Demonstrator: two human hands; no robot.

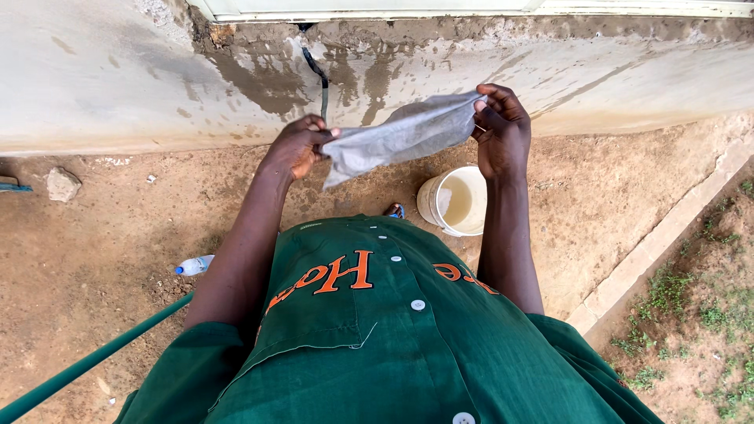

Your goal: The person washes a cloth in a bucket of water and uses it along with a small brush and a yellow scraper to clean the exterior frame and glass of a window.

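— What do the hands hold?
— Left hand (297,148) and right hand (501,129) pinch a stretched grey cloth (404,135) above a white plastic bucket (454,202) of seemingly murky water.

Grey cloth (404,135), white bucket (430,202), green shirt (408,345)

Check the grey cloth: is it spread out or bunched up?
Mostly spread. The grey cloth is stretched between the left hand and the right hand, each pinching one end, above the white bucket; some folds remain.
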